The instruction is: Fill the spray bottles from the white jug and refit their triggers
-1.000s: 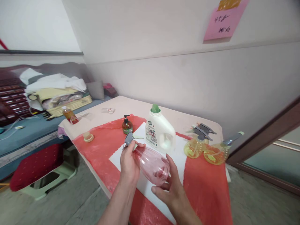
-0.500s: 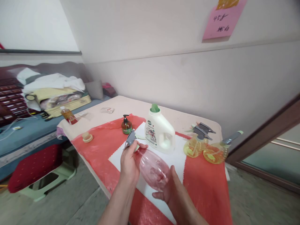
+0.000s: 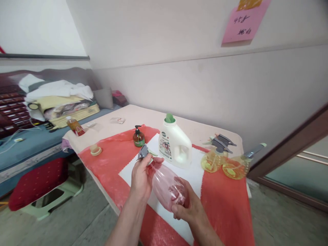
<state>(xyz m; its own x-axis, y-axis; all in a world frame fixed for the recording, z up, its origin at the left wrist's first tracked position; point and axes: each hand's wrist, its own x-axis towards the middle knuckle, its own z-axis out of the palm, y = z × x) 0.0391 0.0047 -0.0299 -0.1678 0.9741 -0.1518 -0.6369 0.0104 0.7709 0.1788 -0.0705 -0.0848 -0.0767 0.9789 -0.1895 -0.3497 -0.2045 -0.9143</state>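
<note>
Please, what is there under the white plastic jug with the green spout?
The white plastic jug stands on a white sheet with jagged edges, which lies over a red plastic cover. The spot directly beneath its base is hidden.

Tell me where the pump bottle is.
In the head view, the pump bottle stands on the red sheet, left of the white jug, beyond the left hand.
</note>
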